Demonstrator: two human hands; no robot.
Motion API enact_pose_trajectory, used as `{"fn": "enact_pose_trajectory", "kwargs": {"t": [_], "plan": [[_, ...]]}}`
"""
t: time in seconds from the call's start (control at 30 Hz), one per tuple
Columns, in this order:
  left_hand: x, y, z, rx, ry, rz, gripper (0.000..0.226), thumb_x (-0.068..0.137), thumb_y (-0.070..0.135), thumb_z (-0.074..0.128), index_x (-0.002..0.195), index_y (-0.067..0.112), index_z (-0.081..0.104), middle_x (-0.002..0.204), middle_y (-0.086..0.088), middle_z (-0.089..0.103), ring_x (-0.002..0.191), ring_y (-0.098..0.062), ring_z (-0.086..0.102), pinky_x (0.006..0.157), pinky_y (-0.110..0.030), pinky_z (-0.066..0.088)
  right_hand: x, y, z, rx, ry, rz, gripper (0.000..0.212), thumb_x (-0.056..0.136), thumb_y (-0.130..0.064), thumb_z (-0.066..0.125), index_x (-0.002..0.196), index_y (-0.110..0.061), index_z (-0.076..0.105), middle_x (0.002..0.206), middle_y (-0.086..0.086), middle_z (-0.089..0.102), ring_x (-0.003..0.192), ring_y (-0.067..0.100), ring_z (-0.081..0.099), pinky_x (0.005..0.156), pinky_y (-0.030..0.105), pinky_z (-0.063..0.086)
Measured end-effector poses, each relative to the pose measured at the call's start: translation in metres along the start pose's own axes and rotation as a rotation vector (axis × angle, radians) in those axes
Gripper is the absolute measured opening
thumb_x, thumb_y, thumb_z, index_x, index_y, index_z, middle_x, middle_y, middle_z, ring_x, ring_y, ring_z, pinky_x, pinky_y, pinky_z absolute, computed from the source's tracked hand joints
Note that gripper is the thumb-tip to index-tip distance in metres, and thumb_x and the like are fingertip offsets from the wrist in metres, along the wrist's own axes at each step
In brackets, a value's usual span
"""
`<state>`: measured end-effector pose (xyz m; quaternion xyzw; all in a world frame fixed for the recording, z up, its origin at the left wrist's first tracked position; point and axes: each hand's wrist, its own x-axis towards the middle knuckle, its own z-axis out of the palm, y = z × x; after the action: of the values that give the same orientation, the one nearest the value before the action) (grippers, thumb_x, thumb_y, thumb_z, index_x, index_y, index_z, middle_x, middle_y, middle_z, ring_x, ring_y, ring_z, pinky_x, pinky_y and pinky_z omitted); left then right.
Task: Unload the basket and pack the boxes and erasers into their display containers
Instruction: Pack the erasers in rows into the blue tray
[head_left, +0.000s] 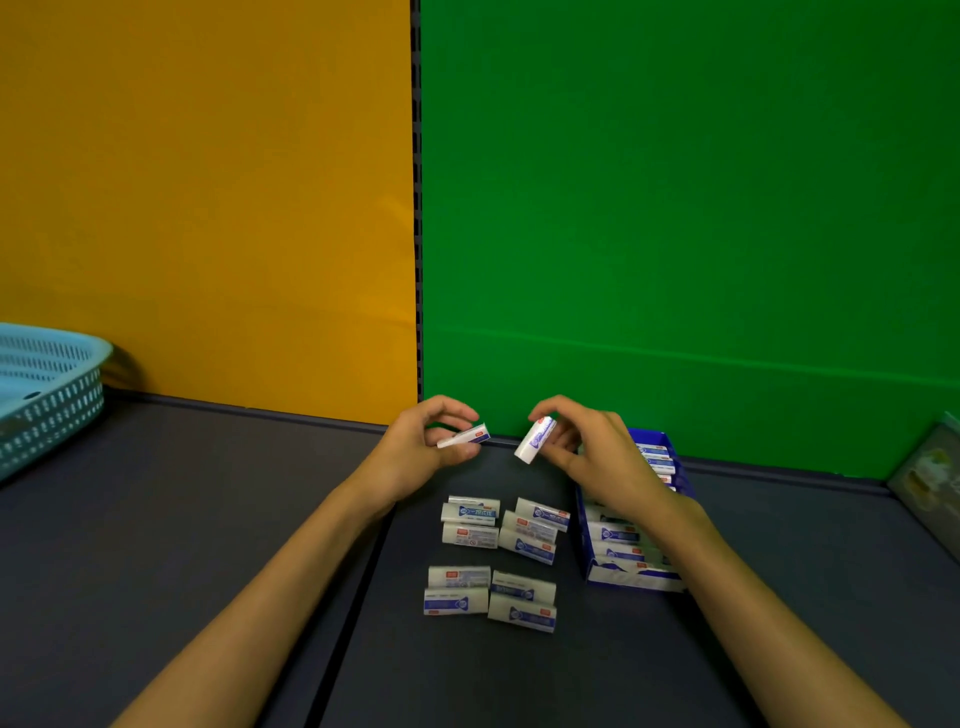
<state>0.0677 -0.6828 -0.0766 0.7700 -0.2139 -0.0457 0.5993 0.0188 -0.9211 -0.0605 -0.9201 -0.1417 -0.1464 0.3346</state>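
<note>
My left hand (426, 447) pinches a white and blue eraser (467, 435) above the dark table. My right hand (592, 457) pinches a second eraser (535, 440), tilted on end. Both are raised over the table near the back wall. Below them several wrapped erasers (498, 556) lie in small groups on the table. A blue display container (584, 530) stands to the right, partly behind my right forearm, with several erasers (618, 540) lined up inside. The light blue basket (57, 395) sits at the far left edge.
An orange panel and a green panel form the back wall behind the dark table (156, 519). A seam (358, 587) runs through the tabletop under my left forearm. A greyish flat object (930, 478) leans at the far right edge.
</note>
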Motion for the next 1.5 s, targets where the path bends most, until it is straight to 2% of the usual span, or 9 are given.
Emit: {"fn": "enact_pose_trajectory", "kwargs": {"t": [0.23, 0.43, 0.6, 0.7, 0.8, 0.93, 1.07, 1.2, 1.5], "plan": [[0.001, 0.001, 0.001, 0.036, -0.009, -0.002, 0.031, 0.083, 0.004, 0.076, 0.109, 0.014, 0.065, 0.105, -0.004, 0.069, 0.095, -0.013, 0.07, 0.081, -0.018, 0.055, -0.001, -0.002, -0.008, -0.171, 0.01, -0.024, 0.026, 0.075, -0.042, 0.084, 0.089, -0.03, 0.066, 0.068, -0.008, 0.056, 0.06, 0.006, 0.049, 0.056, 0.024, 0.037], [0.0, 0.0, 0.004, 0.129, 0.021, 0.073, 0.018, 0.093, 0.013, 0.068, 0.109, 0.021, 0.066, 0.103, 0.002, 0.071, 0.096, -0.009, 0.065, 0.085, -0.021, 0.053, -0.013, 0.003, -0.024, 0.09, 0.066, 0.061, 0.031, 0.067, -0.038, 0.086, 0.088, -0.019, 0.072, 0.081, 0.001, 0.063, 0.064, 0.007, 0.053, 0.06, 0.018, 0.047], [0.0, 0.011, 0.019, 0.211, -0.014, 0.16, 0.022, 0.097, 0.02, 0.062, 0.119, 0.022, 0.064, 0.106, 0.007, 0.07, 0.102, -0.004, 0.064, 0.089, -0.017, 0.051, -0.024, 0.017, -0.045, 0.187, 0.111, 0.127, 0.019, 0.077, -0.028, 0.084, 0.088, -0.02, 0.071, 0.072, -0.003, 0.061, 0.062, 0.004, 0.053, 0.06, 0.017, 0.045], [0.001, 0.022, 0.036, 0.341, -0.053, 0.233, 0.024, 0.098, 0.023, 0.061, 0.122, 0.022, 0.064, 0.109, 0.012, 0.069, 0.103, 0.004, 0.061, 0.086, -0.013, 0.048, -0.032, 0.032, -0.058, 0.136, 0.074, 0.128, 0.014, 0.084, -0.024, 0.078, 0.097, -0.024, 0.072, 0.084, -0.001, 0.061, 0.072, 0.009, 0.055, 0.069, 0.022, 0.045], [0.006, 0.033, 0.054, 0.463, -0.072, 0.296, 0.024, 0.1, 0.028, 0.058, 0.123, 0.024, 0.063, 0.108, 0.013, 0.066, 0.101, 0.002, 0.057, 0.084, -0.02, 0.049, -0.04, 0.047, -0.068, 0.037, 0.047, 0.117, 0.015, 0.089, -0.025, 0.073, 0.105, -0.027, 0.072, 0.093, -0.001, 0.057, 0.081, 0.013, 0.054, 0.074, 0.027, 0.044], [0.016, 0.042, 0.079, 0.692, -0.071, 0.4, 0.025, 0.102, 0.036, 0.052, 0.124, 0.027, 0.059, 0.108, 0.011, 0.065, 0.094, -0.008, 0.049, 0.081, -0.034, 0.042, -0.049, 0.059, -0.079, -0.027, 0.047, 0.133, 0.015, 0.087, -0.023, 0.075, 0.1, -0.029, 0.071, 0.095, -0.006, 0.063, 0.085, 0.011, 0.06, 0.077, 0.035, 0.05], [0.027, 0.051, 0.107, 0.899, -0.049, 0.492, 0.026, 0.102, 0.041, 0.048, 0.123, 0.029, 0.058, 0.111, 0.009, 0.067, 0.095, -0.01, 0.048, 0.081, -0.032, 0.032, -0.054, 0.065, -0.082, -0.142, 0.041, 0.16, 0.022, 0.078, -0.026, 0.079, 0.095, -0.036, 0.069, 0.095, -0.016, 0.067, 0.095, 0.011, 0.056, 0.086, 0.039, 0.048], [0.031, 0.055, 0.129, 0.998, -0.04, 0.526, 0.029, 0.102, 0.039, 0.047, 0.126, 0.025, 0.057, 0.117, 0.005, 0.057, 0.108, -0.015, 0.048, 0.087, -0.032, 0.031, -0.054, 0.069, -0.079, -0.238, 0.019, 0.117, 0.026, 0.078, -0.03, 0.082, 0.103, -0.033, 0.073, 0.092, -0.012, 0.057, 0.093, 0.012, 0.051, 0.083, 0.036, 0.045], [0.028, 0.044, 0.142, 1.205, -0.071, 0.552, 0.03, 0.103, 0.036, 0.047, 0.129, 0.022, 0.056, 0.119, 0.002, 0.057, 0.112, -0.02, 0.047, 0.092, -0.038, 0.034, -0.057, 0.074, -0.071, -0.352, -0.015, 0.042, 0.026, 0.086, -0.029, 0.074, 0.112, -0.025, 0.07, 0.093, -0.017, 0.048, 0.09, 0.007, 0.041, 0.076, 0.024, 0.03]]}}
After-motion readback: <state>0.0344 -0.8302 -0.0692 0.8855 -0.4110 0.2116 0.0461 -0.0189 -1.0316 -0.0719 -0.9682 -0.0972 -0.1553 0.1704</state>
